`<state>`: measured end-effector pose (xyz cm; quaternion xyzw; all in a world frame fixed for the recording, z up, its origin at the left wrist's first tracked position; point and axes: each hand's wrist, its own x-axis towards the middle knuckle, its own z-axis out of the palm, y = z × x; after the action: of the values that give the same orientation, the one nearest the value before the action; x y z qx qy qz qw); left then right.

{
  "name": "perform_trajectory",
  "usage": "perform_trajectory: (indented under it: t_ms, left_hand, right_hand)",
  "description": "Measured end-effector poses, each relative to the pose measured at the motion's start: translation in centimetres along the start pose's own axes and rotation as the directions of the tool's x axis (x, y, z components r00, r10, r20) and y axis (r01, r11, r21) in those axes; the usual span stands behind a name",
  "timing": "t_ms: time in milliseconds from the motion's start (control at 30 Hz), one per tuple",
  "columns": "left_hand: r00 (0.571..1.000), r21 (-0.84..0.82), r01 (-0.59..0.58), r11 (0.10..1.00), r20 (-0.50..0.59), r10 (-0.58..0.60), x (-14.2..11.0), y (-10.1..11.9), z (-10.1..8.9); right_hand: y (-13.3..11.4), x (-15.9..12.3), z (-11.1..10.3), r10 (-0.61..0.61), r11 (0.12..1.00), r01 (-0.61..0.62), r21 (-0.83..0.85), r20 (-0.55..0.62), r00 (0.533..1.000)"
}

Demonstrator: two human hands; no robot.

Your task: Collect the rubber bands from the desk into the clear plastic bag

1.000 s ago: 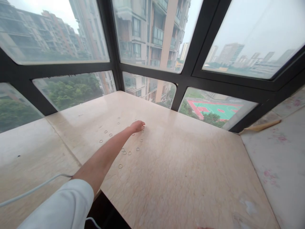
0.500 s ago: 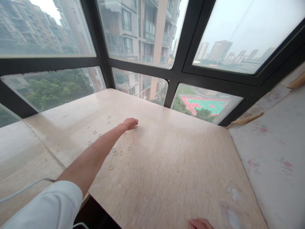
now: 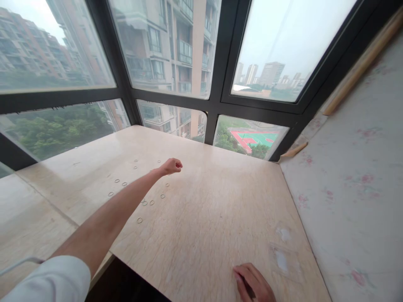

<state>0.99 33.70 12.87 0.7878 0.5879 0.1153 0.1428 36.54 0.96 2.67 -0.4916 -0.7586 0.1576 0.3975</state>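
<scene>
My left hand [image 3: 172,165] reaches far over the stone countertop [image 3: 204,226], above the right side of a scatter of thin rings [image 3: 163,196]. Its fingers are curled closed; anything inside them is too small to make out. One ring [image 3: 140,220] lies nearest to me, and several others, such as the ring [image 3: 117,180] at the left, lie flat around my forearm, which hides part of the scatter. At the lower edge, my right hand [image 3: 254,282] rests near the surface, thumb and fingertips drawn together. Whatever they may hold is hidden.
Transparent plastic packaging [image 3: 283,259] with a white patch lies right of my right hand, with a similar piece [image 3: 283,232] behind it. Dark window frames [image 3: 176,98] border the counter's far side. A flowered wall [image 3: 343,188] stands at the right; a dark opening [image 3: 126,281] lies below the front edge.
The view has swung to the right, so the counter and rings appear further left. My left hand has lifted slightly off the surface. More of my right hand now shows.
</scene>
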Motion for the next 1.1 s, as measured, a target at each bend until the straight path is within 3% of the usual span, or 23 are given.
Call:
perform_trajectory:
  t_ms: [100, 200, 433, 533, 667, 800, 1100]
  left_hand:
    - [0.999, -0.204, -0.047, 0.978, -0.005, 0.047, 0.1, 3.0, 1.1]
    - [0.991, -0.362, -0.118, 0.925, 0.019, 0.134, 0.1, 6.7, 2.8]
    - [0.926, -0.572, -0.255, 0.78, 0.088, 0.367, -1.1, 17.9, 7.3]
    - [0.888, -0.656, -0.267, 0.706, 0.118, 0.445, -2.7, 22.7, 9.1]
    - [0.86, -0.783, -0.185, 0.594, 0.164, 0.484, -5.2, 27.8, 11.5]
    - [0.84, -0.844, -0.119, 0.523, 0.196, 0.507, -7.2, 30.9, 13.6]
    - [0.759, -0.639, -0.33, 0.694, 0.258, 0.598, -8.9, 32.1, 14.5]
  right_hand:
    - [-0.6, 0.4, -0.5, 0.002, 1.0, -0.001, -0.02, 0.039, 0.999]
    - [-1.6, 0.7, -0.7, 0.09, 0.996, -0.089, -0.029, 0.036, 0.995]
    - [-2.9, 1.2, -1.4, 0.229, 0.972, -0.232, 0.03, 0.079, 0.97]
    - [-3.0, 1.3, -1.7, 0.246, 0.967, -0.25, 0.053, 0.061, 0.967]
    - [-3.1, 1.5, -1.9, 0.256, 0.962, -0.259, 0.081, 0.046, 0.966]
    - [-3.2, 1.6, -2.1, 0.266, 0.959, -0.27, 0.089, 0.055, 0.963]
    - [-3.2, 1.7, -2.2, 0.265, 0.959, -0.269, 0.092, 0.054, 0.963]
